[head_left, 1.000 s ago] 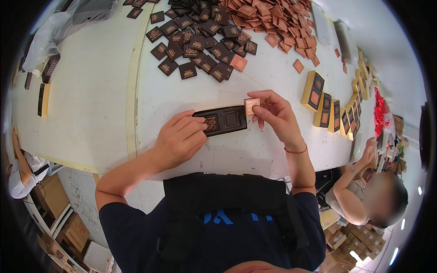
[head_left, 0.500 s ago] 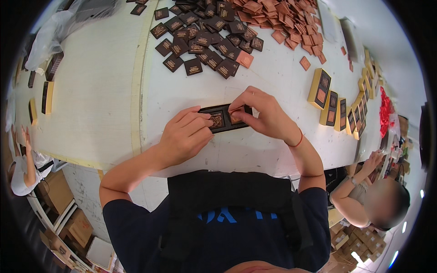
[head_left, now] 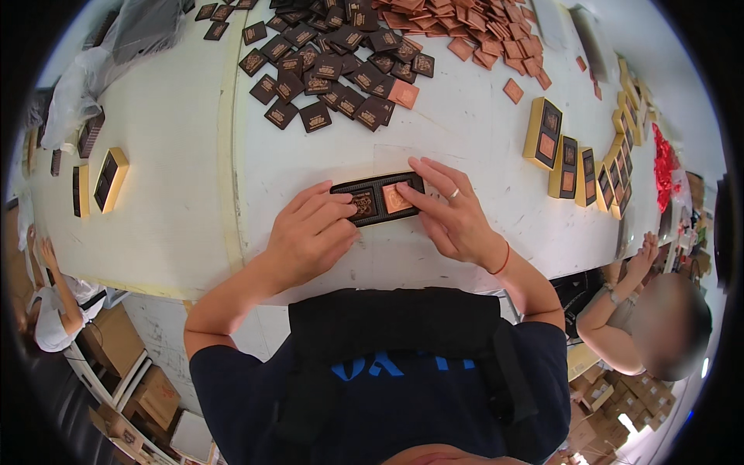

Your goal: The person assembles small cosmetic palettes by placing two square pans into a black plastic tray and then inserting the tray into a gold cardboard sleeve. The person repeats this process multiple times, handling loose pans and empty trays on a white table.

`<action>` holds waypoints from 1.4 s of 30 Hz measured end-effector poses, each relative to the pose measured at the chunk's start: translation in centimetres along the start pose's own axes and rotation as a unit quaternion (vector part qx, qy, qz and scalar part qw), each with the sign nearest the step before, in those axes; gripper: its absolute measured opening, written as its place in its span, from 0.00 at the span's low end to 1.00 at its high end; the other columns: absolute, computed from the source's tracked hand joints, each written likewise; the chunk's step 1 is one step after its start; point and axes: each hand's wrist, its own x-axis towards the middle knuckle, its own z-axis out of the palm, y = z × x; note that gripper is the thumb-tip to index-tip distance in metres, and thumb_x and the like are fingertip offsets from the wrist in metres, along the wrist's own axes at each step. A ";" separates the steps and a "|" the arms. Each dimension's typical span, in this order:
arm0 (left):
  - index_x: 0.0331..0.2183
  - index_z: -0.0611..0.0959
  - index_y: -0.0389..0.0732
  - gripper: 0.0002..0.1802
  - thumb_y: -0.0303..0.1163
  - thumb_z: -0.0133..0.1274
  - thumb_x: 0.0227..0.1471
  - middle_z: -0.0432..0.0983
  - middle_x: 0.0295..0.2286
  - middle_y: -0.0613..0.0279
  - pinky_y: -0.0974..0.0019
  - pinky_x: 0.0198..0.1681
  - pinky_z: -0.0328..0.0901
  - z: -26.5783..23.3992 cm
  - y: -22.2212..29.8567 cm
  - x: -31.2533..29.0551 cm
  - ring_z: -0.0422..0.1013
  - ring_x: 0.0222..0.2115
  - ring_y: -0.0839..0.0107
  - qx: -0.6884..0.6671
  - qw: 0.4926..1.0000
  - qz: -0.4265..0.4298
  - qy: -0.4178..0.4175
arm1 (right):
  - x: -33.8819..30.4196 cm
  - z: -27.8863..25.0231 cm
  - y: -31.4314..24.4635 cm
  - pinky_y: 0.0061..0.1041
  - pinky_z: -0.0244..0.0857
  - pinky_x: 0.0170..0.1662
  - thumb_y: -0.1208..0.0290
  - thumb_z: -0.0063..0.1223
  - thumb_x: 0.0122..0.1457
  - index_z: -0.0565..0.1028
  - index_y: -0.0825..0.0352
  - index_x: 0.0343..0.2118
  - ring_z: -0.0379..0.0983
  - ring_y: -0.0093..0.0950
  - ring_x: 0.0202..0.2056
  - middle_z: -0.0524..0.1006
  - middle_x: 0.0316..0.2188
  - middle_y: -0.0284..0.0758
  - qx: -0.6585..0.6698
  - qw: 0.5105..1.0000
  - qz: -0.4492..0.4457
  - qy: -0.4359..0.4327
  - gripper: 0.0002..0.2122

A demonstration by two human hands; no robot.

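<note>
A long black two-compartment tray box (head_left: 380,201) lies on the table in front of me. Its left compartment holds a dark brown square packet (head_left: 365,206) with a gold print, its right one a copper-coloured square packet (head_left: 394,199). My left hand (head_left: 314,232) is closed on the box's left end, fingertips over its edge; the thumb is mostly hidden. With fingers stretched apart, my right hand (head_left: 456,218) lies over the box's right end, one fingertip resting on the copper packet.
Piles of dark packets (head_left: 325,66) and copper packets (head_left: 473,31) cover the far table. Filled gold-sided boxes (head_left: 545,136) curve along the right; two more gold-sided boxes (head_left: 111,180) stand at left. A co-worker (head_left: 620,325) sits at right, another (head_left: 58,310) at left.
The copper packet, pinched in my right hand before, now lies flat in the right compartment, and those fingers have spread. At far left, another gold-sided box stands closer.
</note>
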 end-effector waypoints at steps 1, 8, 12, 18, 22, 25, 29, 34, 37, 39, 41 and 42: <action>0.28 0.81 0.43 0.14 0.24 0.68 0.35 0.78 0.35 0.62 0.49 0.55 0.66 -0.4 0.1 0.2 0.75 0.43 0.62 -0.004 1.000 0.002 -0.011 | -0.2 0.0 -0.1 0.42 0.56 0.61 0.78 0.55 0.49 0.73 0.62 0.55 0.61 0.44 0.60 0.65 0.62 0.35 0.010 1.000 -0.006 0.015 0.26; 0.46 0.79 0.40 0.25 0.26 0.66 0.44 0.75 0.50 0.56 0.52 0.60 0.58 -11.1 -5.5 -5.3 0.66 0.55 0.54 0.312 0.910 -0.208 0.180 | 0.1 0.9 -1.4 0.45 0.49 0.67 0.74 0.58 0.50 0.71 0.60 0.57 0.59 0.38 0.63 0.65 0.63 0.31 -0.075 0.995 -0.046 -0.046 0.27; 0.60 0.67 0.38 0.40 0.41 0.64 0.50 0.61 0.60 0.48 0.49 0.64 0.49 -17.8 -14.0 -14.3 0.53 0.63 0.50 0.406 0.816 -0.368 0.185 | -0.4 1.5 0.8 0.45 0.47 0.67 0.73 0.60 0.50 0.72 0.62 0.56 0.61 0.38 0.62 0.69 0.60 0.30 -0.096 0.991 -0.093 0.007 0.26; 0.59 0.70 0.44 0.35 0.42 0.61 0.52 0.64 0.58 0.50 0.48 0.61 0.52 -16.3 -13.6 -17.0 0.56 0.60 0.52 0.397 0.818 -0.387 0.156 | -5.9 -2.7 4.4 0.45 0.46 0.64 0.77 0.56 0.53 0.74 0.64 0.53 0.62 0.41 0.60 0.71 0.57 0.35 -0.199 0.962 0.124 0.140 0.22; 0.56 0.77 0.48 0.28 0.39 0.60 0.53 0.69 0.53 0.52 0.52 0.58 0.56 -12.2 -8.0 -14.1 0.62 0.54 0.55 0.365 0.848 -0.363 0.122 | -4.3 -2.6 4.2 0.42 0.48 0.62 0.80 0.58 0.52 0.74 0.63 0.52 0.61 0.41 0.60 0.71 0.56 0.37 -0.208 0.945 0.128 0.218 0.22; 0.54 0.78 0.46 0.32 0.30 0.65 0.44 0.74 0.47 0.56 0.57 0.55 0.59 -8.5 -2.8 -9.1 0.65 0.50 0.58 0.229 0.918 -0.315 0.080 | 1.1 -1.2 3.5 0.40 0.56 0.59 0.80 0.61 0.49 0.75 0.64 0.51 0.62 0.41 0.59 0.71 0.54 0.37 -0.081 0.979 0.070 0.174 0.23; 0.56 0.73 0.41 0.48 0.29 0.73 0.29 0.67 0.56 0.55 0.55 0.57 0.57 -7.7 1.2 -4.3 0.63 0.53 0.54 0.139 0.964 -0.228 -0.012 | 7.5 -0.3 5.4 0.33 0.66 0.50 0.81 0.61 0.50 0.77 0.68 0.46 0.68 0.39 0.50 0.74 0.46 0.37 -0.039 0.991 0.018 0.126 0.17; 0.61 0.66 0.44 0.53 0.36 0.73 0.32 0.59 0.62 0.55 0.51 0.61 0.54 -5.6 0.4 -2.0 0.56 0.61 0.49 0.069 0.983 -0.147 -0.089 | 10.5 -0.1 7.4 0.32 0.69 0.43 0.76 0.57 0.54 0.77 0.69 0.39 0.71 0.36 0.40 0.77 0.35 0.36 -0.127 0.987 -0.003 0.098 0.10; 0.61 0.66 0.43 0.52 0.37 0.72 0.34 0.59 0.62 0.54 0.52 0.61 0.55 -3.6 -0.2 0.3 0.56 0.61 0.50 0.020 0.992 -0.077 -0.094 | 9.5 0.1 7.8 0.30 0.70 0.40 0.77 0.56 0.54 0.76 0.68 0.41 0.73 0.37 0.37 0.77 0.35 0.38 -0.194 0.974 -0.014 0.119 0.11; 0.60 0.67 0.42 0.50 0.36 0.72 0.35 0.61 0.61 0.53 0.53 0.60 0.56 -2.2 -0.3 2.0 0.58 0.60 0.51 -0.006 0.993 -0.044 -0.108 | 9.1 -0.6 7.9 0.29 0.72 0.36 0.76 0.52 0.58 0.75 0.68 0.38 0.75 0.33 0.32 0.77 0.31 0.37 -0.139 0.978 0.017 0.156 0.06; 0.59 0.69 0.42 0.47 0.35 0.72 0.36 0.63 0.59 0.53 0.55 0.58 0.59 -1.4 -0.7 3.2 0.62 0.58 0.53 -0.015 0.991 -0.024 -0.129 | 9.2 -1.5 7.1 0.26 0.72 0.31 0.76 0.48 0.62 0.74 0.68 0.37 0.76 0.29 0.29 0.77 0.29 0.36 0.042 0.983 0.097 0.149 0.04; 0.58 0.70 0.42 0.46 0.34 0.72 0.36 0.65 0.57 0.53 0.56 0.58 0.60 -1.0 -1.0 3.2 0.63 0.57 0.53 -0.034 0.991 -0.037 -0.126 | 8.8 -2.6 5.6 0.24 0.72 0.30 0.76 0.46 0.63 0.73 0.68 0.37 0.76 0.27 0.28 0.76 0.28 0.36 0.192 0.960 0.164 0.120 0.05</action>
